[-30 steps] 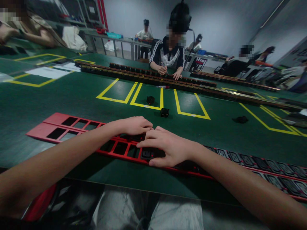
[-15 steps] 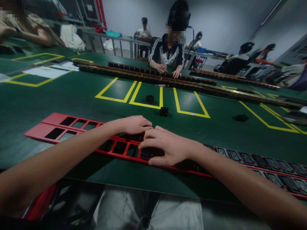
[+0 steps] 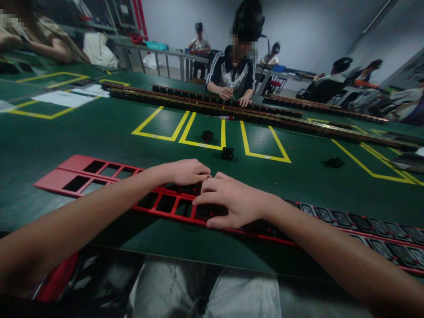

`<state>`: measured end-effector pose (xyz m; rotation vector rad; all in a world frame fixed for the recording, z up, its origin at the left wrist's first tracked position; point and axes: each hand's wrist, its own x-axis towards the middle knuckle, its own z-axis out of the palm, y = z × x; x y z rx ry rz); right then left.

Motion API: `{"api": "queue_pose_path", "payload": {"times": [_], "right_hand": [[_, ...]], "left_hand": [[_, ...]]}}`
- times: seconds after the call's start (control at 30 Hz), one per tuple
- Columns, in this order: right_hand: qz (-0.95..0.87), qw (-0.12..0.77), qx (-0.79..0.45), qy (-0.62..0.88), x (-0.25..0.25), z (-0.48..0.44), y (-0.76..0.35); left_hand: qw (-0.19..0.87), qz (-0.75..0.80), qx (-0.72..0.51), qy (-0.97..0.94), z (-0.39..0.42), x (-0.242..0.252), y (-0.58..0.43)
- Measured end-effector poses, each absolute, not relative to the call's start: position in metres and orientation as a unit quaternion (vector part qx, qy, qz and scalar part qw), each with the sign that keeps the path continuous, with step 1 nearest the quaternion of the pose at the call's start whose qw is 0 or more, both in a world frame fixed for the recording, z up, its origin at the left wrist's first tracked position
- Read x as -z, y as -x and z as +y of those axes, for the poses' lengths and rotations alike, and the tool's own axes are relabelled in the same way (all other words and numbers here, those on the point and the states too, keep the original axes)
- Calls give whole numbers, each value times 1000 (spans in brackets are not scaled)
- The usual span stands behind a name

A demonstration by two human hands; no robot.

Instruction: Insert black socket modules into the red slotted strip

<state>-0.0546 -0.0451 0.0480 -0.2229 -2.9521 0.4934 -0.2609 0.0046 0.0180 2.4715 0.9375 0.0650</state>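
A long red frame (image 3: 71, 163) with two rows of square openings lies across the green table. Its left openings hold nothing, while black and grey square modules (image 3: 342, 218) fill the right part. My left hand (image 3: 189, 172) rests over the far row, fingers bent together at a dark part mostly hidden under it. Beside it, nearly touching, my right hand (image 3: 228, 201) spans the frame with fingers spread over a black module (image 3: 206, 211) in the near row; its thumb is at the near edge. Whether its fingertips grip anything is unclear.
Two small black blocks (image 3: 207, 136) (image 3: 227, 153) and a dark piece (image 3: 334, 162) lie beyond the frame. Yellow tape outlines (image 3: 266, 156) mark the table. Long dark strips (image 3: 145, 96) cross farther back, where a person works opposite. White sheets (image 3: 62, 98) lie at left.
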Motion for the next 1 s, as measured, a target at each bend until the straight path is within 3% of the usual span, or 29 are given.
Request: {"api": "queue_pose_path", "payload": {"times": [0.63, 0.8, 0.93, 1.0], "right_hand": [[-983, 78, -147, 81, -50, -45, 54], [-975, 138, -163, 68, -45, -43, 53], [-938, 221, -257, 76, -42, -41, 52], [-938, 202, -272, 71, -41, -40, 52]], "left_hand": [[251, 348, -19, -903, 3, -21, 260], [239, 349, -21, -906, 5, -18, 261], [240, 347, -23, -906, 6, -17, 262], [238, 342, -24, -909, 6, -17, 262]]}}
